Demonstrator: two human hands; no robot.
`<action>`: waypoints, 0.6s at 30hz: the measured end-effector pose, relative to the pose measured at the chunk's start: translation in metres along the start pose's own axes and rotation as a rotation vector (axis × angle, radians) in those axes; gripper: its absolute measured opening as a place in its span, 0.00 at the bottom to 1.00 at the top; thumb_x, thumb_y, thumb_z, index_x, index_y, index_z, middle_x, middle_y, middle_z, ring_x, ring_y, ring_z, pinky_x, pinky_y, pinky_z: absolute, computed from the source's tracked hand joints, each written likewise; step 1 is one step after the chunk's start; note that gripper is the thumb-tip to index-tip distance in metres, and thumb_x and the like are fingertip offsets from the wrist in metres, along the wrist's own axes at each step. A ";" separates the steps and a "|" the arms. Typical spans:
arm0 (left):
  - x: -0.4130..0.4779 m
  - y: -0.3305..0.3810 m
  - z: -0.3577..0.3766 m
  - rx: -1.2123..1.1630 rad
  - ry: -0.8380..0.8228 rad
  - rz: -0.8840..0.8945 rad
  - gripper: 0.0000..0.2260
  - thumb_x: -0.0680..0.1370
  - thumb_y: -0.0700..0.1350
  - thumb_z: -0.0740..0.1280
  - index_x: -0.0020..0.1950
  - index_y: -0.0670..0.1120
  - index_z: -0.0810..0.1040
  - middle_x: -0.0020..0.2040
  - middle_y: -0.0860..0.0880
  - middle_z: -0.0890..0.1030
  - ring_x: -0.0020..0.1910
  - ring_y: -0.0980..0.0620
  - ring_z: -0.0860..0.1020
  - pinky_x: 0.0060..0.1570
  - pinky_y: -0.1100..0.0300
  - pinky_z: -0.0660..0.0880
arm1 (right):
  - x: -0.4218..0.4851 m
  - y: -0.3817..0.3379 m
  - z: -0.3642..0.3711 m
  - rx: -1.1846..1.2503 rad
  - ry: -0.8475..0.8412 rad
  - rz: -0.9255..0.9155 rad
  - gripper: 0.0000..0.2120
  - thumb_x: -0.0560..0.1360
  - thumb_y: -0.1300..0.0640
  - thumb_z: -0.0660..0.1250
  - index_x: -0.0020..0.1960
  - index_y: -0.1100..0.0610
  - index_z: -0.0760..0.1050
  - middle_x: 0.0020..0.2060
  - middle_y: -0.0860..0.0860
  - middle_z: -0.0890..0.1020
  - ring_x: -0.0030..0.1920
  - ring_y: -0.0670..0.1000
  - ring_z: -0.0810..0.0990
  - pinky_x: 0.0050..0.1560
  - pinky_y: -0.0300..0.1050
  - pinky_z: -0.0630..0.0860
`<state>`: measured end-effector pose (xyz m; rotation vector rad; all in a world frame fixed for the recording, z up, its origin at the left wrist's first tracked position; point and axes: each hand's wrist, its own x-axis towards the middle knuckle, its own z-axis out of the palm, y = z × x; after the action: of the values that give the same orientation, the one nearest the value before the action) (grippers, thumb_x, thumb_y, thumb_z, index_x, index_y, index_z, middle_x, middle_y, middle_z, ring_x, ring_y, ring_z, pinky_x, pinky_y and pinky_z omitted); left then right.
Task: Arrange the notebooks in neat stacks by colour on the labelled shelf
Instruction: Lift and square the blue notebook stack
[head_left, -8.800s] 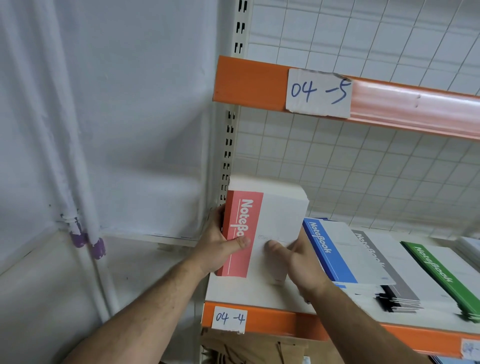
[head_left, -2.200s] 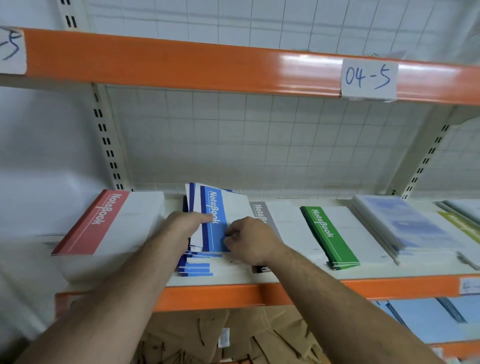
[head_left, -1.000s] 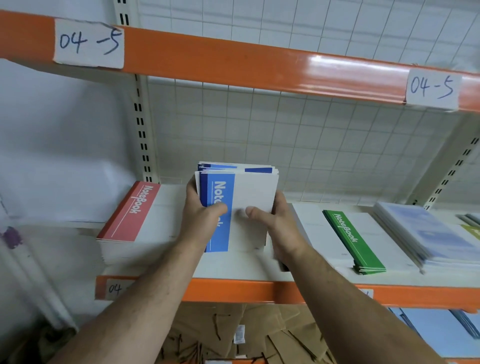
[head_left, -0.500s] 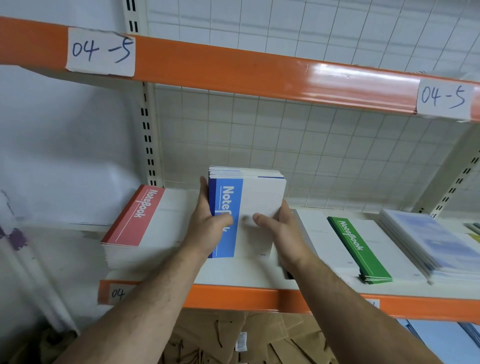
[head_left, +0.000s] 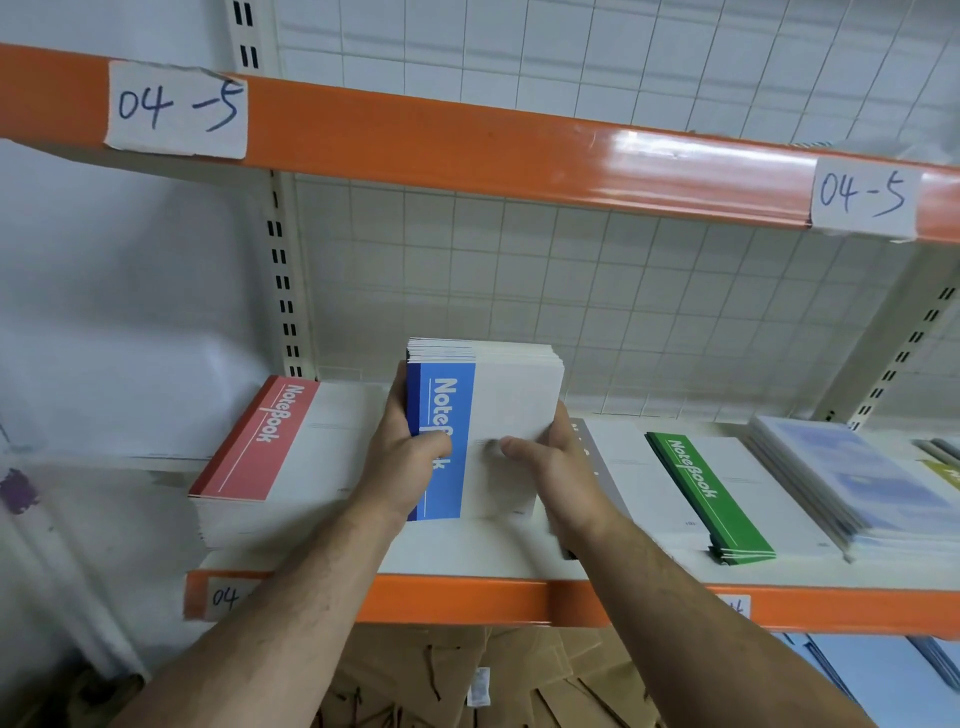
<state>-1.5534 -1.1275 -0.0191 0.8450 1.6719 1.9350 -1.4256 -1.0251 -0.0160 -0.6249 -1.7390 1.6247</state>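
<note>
A stack of blue notebooks (head_left: 498, 405) stands upright on its lower edge on the white shelf board (head_left: 467, 558). My left hand (head_left: 402, 457) grips its left spine side, thumb across the blue band. My right hand (head_left: 550, 457) holds the right side, thumb on the white cover. A thick red notebook stack (head_left: 280, 447) lies flat to the left. To the right lie a grey-banded stack (head_left: 623, 467), partly hidden by my right hand, and a thin green stack (head_left: 711, 493).
The shelf's orange front beam (head_left: 467, 597) carries a 04-4 label. An orange beam above (head_left: 467, 140) is labelled 04-5. Pale blue notebooks (head_left: 852, 473) lie at far right. A wire grid backs the shelf. Cardboard sits below.
Both hands gathered the loose blue notebooks off the shelf and raised them upright; over the last second the stack's edges have become more even.
</note>
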 end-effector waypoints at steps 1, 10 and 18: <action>0.000 0.000 -0.001 -0.009 -0.003 -0.009 0.31 0.62 0.38 0.61 0.63 0.56 0.73 0.46 0.56 0.83 0.46 0.51 0.80 0.47 0.52 0.77 | 0.000 -0.001 0.000 -0.001 0.004 0.004 0.30 0.65 0.58 0.69 0.66 0.47 0.71 0.57 0.45 0.82 0.58 0.48 0.80 0.58 0.48 0.78; 0.002 -0.005 -0.003 0.101 0.022 -0.092 0.28 0.63 0.41 0.65 0.62 0.56 0.71 0.51 0.53 0.82 0.52 0.48 0.81 0.51 0.49 0.79 | -0.003 0.012 -0.006 -0.153 -0.018 0.068 0.24 0.75 0.66 0.63 0.68 0.50 0.69 0.60 0.45 0.82 0.61 0.47 0.79 0.64 0.53 0.76; 0.007 -0.009 -0.003 0.153 0.007 -0.059 0.27 0.73 0.33 0.67 0.68 0.54 0.68 0.56 0.53 0.80 0.55 0.51 0.80 0.54 0.50 0.79 | -0.005 0.018 -0.005 -0.273 0.001 0.041 0.16 0.81 0.64 0.61 0.66 0.52 0.71 0.58 0.46 0.82 0.59 0.46 0.80 0.63 0.51 0.77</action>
<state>-1.5610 -1.1234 -0.0272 0.8356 1.8462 1.7911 -1.4205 -1.0233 -0.0341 -0.7918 -1.9769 1.4239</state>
